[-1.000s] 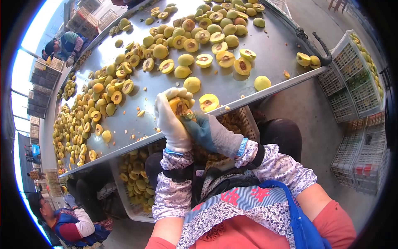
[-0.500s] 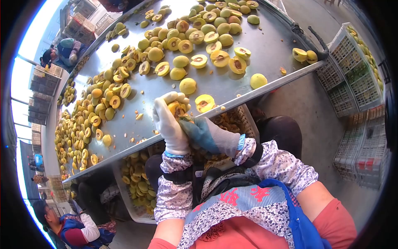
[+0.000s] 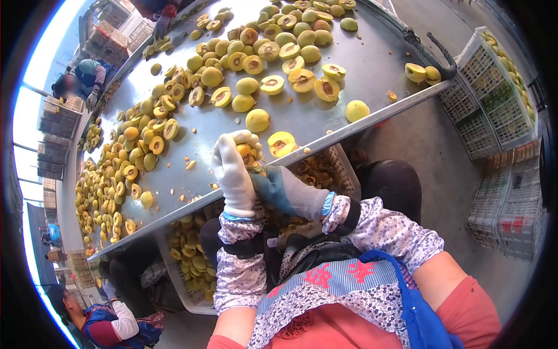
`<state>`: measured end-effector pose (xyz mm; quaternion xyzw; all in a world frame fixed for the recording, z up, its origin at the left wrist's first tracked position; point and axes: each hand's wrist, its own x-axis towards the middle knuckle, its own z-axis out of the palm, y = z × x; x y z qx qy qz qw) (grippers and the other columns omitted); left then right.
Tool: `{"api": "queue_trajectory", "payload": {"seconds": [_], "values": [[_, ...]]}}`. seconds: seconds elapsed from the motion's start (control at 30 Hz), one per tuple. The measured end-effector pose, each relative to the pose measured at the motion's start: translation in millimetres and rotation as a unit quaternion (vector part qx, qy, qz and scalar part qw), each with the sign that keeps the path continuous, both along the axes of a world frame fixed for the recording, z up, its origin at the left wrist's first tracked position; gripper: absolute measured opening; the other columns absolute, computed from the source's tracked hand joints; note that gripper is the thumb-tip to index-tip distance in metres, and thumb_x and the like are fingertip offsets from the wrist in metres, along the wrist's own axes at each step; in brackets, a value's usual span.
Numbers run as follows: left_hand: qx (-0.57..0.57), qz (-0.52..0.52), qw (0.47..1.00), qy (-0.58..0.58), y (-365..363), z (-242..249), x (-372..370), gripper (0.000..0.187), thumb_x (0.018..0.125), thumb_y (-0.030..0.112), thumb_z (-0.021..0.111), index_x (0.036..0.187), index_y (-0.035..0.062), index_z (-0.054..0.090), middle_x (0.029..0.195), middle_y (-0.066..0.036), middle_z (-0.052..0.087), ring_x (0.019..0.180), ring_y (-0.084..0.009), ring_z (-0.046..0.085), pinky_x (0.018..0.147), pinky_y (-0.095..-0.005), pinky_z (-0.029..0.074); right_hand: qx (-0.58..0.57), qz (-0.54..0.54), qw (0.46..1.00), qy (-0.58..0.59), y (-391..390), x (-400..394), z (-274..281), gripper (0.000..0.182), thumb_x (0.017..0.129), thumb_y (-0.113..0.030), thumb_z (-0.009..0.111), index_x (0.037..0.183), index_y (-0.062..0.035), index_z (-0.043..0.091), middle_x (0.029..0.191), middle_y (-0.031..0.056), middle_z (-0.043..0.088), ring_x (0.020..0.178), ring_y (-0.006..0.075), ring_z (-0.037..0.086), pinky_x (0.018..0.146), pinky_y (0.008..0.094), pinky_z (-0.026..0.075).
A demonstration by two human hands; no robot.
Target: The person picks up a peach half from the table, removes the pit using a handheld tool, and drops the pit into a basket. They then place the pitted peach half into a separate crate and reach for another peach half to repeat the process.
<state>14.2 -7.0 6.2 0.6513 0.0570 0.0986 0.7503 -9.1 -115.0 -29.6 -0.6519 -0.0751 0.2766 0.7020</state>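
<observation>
My left hand (image 3: 233, 174), in a white glove, is closed around a cut yellow peach (image 3: 245, 153) at the near edge of the metal table. My right hand (image 3: 288, 191), in a grey glove with a blue-green palm, presses against the same fruit from the right. Its fingers are curled, and whatever they grip is hidden. Just beyond the hands lie a peach half (image 3: 281, 144), cut face up, and a rounded peach (image 3: 257, 120). Many more peach halves (image 3: 232, 62) are spread over the table (image 3: 372, 72).
Below the table edge are a crate of scraps (image 3: 346, 174) and a crate of peach halves (image 3: 195, 302). Stacked crates (image 3: 494, 93) stand at right. One co-worker (image 3: 116, 326) sits at lower left; another (image 3: 90, 75) is across the table. Another gloved hand (image 3: 163, 26) is at the top.
The view has shifted slightly, so the table appears a little further left. Both hands stay together on the fruit. At the top, a co-worker's gloved hand has come to the table's far edge.
</observation>
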Motion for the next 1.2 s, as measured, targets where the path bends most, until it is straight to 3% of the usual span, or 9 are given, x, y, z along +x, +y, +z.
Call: {"api": "queue_trajectory", "payload": {"seconds": [0.43,0.53,0.73,0.87,0.97,1.0,1.07,1.13,1.2], "values": [[0.013,0.027,1.000,-0.004,-2,-5,2,0.039,0.105,0.032,0.043,0.098,-0.0011,0.063,0.089,-0.012,0.068,0.075,-0.0193,0.065,0.069,-0.0319,0.058,0.045,-0.066,0.978,-0.194,11,1,-19,0.045,0.103,-0.039,0.046,0.101,0.0024,0.063,0.080,0.0092,0.064,0.076,0.0137,0.060,0.065,0.0295,0.050],[-0.008,0.029,0.999,-0.036,-3,-6,3,0.038,0.106,0.030,0.042,0.098,-0.0007,0.062,0.089,-0.012,0.068,0.075,-0.0191,0.066,0.069,-0.0326,0.058,0.064,0.020,0.990,0.125,-2,1,13,0.047,0.103,-0.040,0.046,0.098,0.0034,0.062,0.079,0.0103,0.065,0.074,0.0151,0.060,0.065,0.0314,0.051],[0.041,-0.007,0.998,-0.041,2,-7,3,0.040,0.109,0.029,0.035,0.097,0.0005,0.061,0.088,-0.011,0.067,0.079,-0.0181,0.067,0.070,-0.0315,0.057,0.037,-0.059,0.991,-0.111,13,-2,-15,0.046,0.102,-0.040,0.046,0.100,0.0024,0.063,0.079,0.0070,0.065,0.070,0.0152,0.060,0.063,0.0300,0.050],[0.150,-0.031,0.981,-0.115,18,-47,12,0.047,0.110,0.037,0.032,0.096,0.0047,0.063,0.088,-0.007,0.067,0.080,-0.0151,0.065,0.074,-0.0282,0.054,0.253,-0.003,0.958,-0.139,26,-1,-59,0.028,0.103,-0.030,0.046,0.106,-0.0118,0.067,0.087,0.0022,0.067,0.074,0.0125,0.060,0.067,0.0271,0.051],[0.019,-0.069,0.992,-0.103,16,-48,17,0.045,0.108,0.037,0.037,0.093,0.0044,0.064,0.088,-0.007,0.067,0.080,-0.0155,0.064,0.078,-0.0319,0.053,0.316,0.043,0.917,0.241,14,5,-63,0.023,0.104,-0.029,0.043,0.096,-0.0185,0.062,0.075,-0.0032,0.059,0.050,0.0155,0.051,0.044,0.0275,0.044],[0.174,-0.029,0.967,-0.181,16,-25,14,0.046,0.107,0.036,0.039,0.090,0.0023,0.066,0.088,-0.009,0.069,0.079,-0.0166,0.066,0.076,-0.0312,0.055,0.334,-0.130,0.844,0.399,18,-3,-3,0.023,0.104,-0.027,0.044,0.093,-0.0175,0.062,0.076,-0.0032,0.059,0.055,0.0132,0.053,0.047,0.0271,0.044],[-0.114,-0.080,0.989,-0.051,10,-20,12,0.046,0.106,0.034,0.044,0.088,-0.0023,0.067,0.083,-0.014,0.071,0.071,-0.0176,0.068,0.068,-0.0284,0.056,0.064,-0.053,0.996,0.029,0,-8,-16,0.021,0.102,-0.028,0.053,0.093,-0.0126,0.064,0.079,-0.0033,0.059,0.066,0.0087,0.057,0.053,0.0274,0.046],[-0.095,-0.084,0.989,-0.077,11,-21,14,0.046,0.105,0.033,0.044,0.086,-0.0021,0.066,0.081,-0.014,0.071,0.068,-0.0186,0.068,0.065,-0.0292,0.056,0.025,-0.061,0.994,-0.089,-3,-6,-1,0.032,0.102,-0.040,0.052,0.086,-0.0135,0.060,0.068,-0.0049,0.052,0.053,0.0085,0.049,0.044,0.0261,0.038],[-0.125,-0.127,0.983,-0.051,18,-15,12,0.046,0.105,0.033,0.044,0.086,-0.0019,0.066,0.081,-0.014,0.071,0.066,-0.0193,0.067,0.063,-0.0295,0.056,0.105,0.066,0.962,0.243,-21,-13,53,0.042,0.100,-0.052,0.050,0.080,-0.0151,0.053,0.058,-0.0065,0.040,0.043,0.0072,0.034,0.038,0.0253,0.027]]}}
